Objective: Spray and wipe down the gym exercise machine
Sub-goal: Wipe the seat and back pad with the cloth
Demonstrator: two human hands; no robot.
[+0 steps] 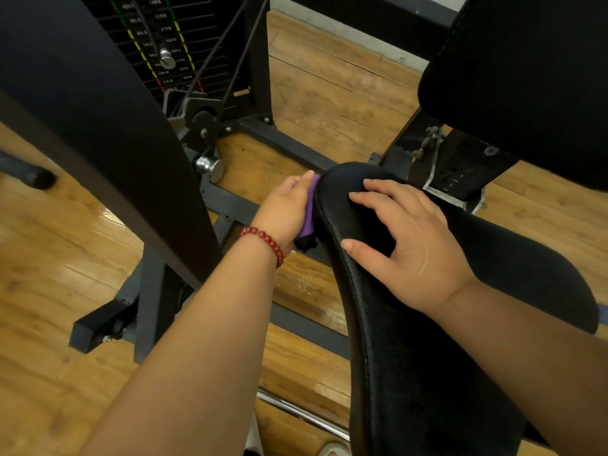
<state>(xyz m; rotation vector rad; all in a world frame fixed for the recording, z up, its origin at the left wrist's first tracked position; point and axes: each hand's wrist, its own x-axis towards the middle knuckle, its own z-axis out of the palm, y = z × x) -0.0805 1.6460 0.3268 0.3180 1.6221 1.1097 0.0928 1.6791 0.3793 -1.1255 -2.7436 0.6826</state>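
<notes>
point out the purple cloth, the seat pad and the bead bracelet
cloth point(309, 222), head view, purple strip beside the palm
seat pad point(388, 340), head view, textured top surface
bracelet point(265, 240), head view, red beads on wrist

seat pad point(427, 340): black grained leatherette, matt | cloth point(311, 212): purple fabric | floor point(49, 274): glossy wood

Wooden floor point(329, 93) bears the machine's black frame point(285, 144).

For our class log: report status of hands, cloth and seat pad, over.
Left hand holds purple cloth against seat pad side. Right hand flat on pad top. Nothing obstructing.
</notes>
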